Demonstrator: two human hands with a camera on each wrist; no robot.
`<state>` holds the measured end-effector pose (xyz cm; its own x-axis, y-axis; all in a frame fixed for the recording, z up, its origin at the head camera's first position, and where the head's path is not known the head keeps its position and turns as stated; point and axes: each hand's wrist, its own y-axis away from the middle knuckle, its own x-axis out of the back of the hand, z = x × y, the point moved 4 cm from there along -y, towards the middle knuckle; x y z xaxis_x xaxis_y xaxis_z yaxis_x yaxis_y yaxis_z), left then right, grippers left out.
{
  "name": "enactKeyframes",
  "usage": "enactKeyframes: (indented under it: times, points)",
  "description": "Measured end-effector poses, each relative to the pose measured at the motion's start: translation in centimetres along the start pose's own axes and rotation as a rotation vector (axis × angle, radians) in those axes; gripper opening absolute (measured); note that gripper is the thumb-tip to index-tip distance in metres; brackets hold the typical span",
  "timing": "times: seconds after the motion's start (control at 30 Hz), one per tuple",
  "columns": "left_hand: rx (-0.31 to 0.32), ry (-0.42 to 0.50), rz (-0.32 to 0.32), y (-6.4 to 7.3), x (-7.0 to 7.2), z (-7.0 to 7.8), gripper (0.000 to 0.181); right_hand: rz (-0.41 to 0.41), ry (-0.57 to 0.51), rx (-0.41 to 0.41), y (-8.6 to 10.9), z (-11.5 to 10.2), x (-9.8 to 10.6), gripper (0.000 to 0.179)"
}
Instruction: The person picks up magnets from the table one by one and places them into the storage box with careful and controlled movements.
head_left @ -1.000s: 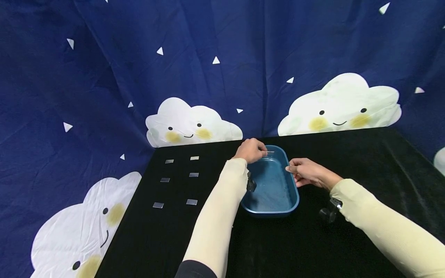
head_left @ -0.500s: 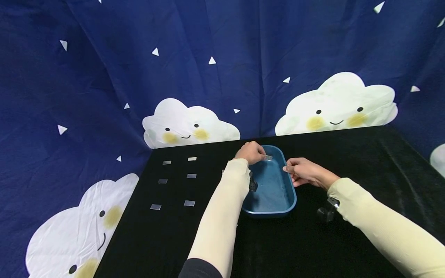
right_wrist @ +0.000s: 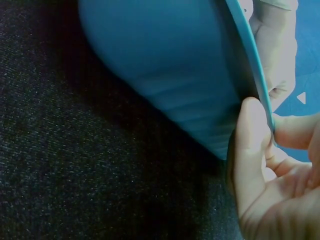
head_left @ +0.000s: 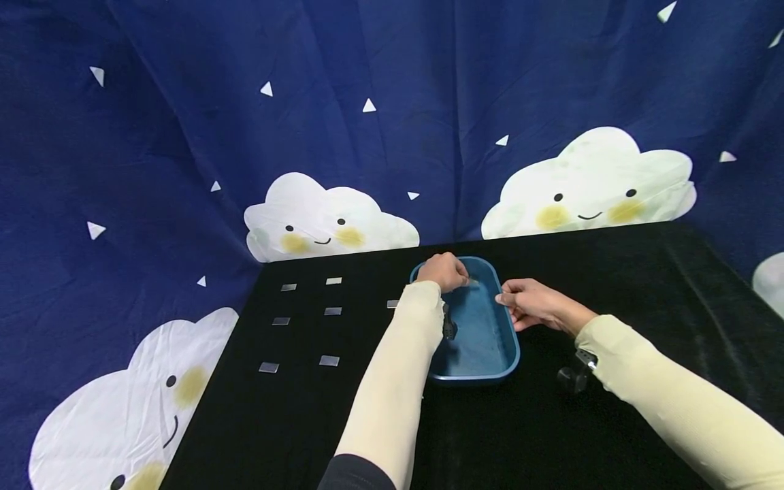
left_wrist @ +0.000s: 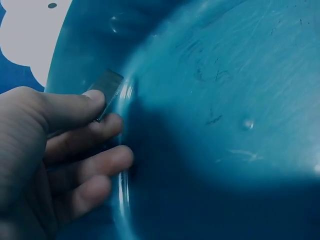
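A blue plastic basin stands on the black cloth. My left hand reaches inside its far end. Between thumb and index finger it pinches a small, thin, clear rectangular plate, held low near the basin's inner wall; the other fingers are loosely bent. Whether the plate touches the basin, I cannot tell. On the right side, my right hand pinches the basin's rim, the thumb on one face of the wall and a finger on the other.
Several similar clear plates lie spaced in rows on the left of the black-covered table, such as a near plate and one beside my left forearm. A blue curtain with white clouds hangs behind the table.
My left hand has lowered the plate deeper into the basin from near the far rim. The right hand keeps its hold on the rim. The whole view has shifted slightly.
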<state>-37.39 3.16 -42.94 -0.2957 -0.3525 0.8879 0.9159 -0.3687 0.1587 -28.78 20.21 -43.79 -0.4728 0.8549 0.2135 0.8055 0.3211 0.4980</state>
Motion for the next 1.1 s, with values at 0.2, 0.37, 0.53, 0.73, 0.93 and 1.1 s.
enactKeyframes:
  times: [0.2, 0.37, 0.53, 0.73, 0.93, 1.1]
  points:
    - [0.068, -0.036, -0.007, -0.4, -0.6, -0.3, 0.009, -0.003, -0.006, 0.007, 0.0, 0.1, 0.0, 0.011]
    - [0.062, -0.082, -0.018, -0.9, -0.8, -0.2, 0.011, -0.002, -0.005, 0.009, 0.1, 0.0, 0.0, 0.011]
    - [0.059, -0.112, -0.029, -0.9, -1.1, 0.0, 0.013, -0.001, -0.009, 0.008, 0.2, 0.0, 0.0, 0.011]
    - [0.045, -0.131, -0.032, -1.0, -1.2, -0.1, 0.021, 0.014, -0.012, 0.025, -0.1, 0.2, -0.1, 0.013]
    - [0.045, -0.125, -0.037, -1.3, -1.3, 0.2, 0.021, 0.014, -0.005, 0.017, -0.1, 0.2, 0.1, 0.012]
    - [0.039, -0.154, -0.044, -1.7, -1.5, 0.1, 0.016, 0.009, 0.006, 0.015, 0.0, 0.1, 0.1, 0.012]
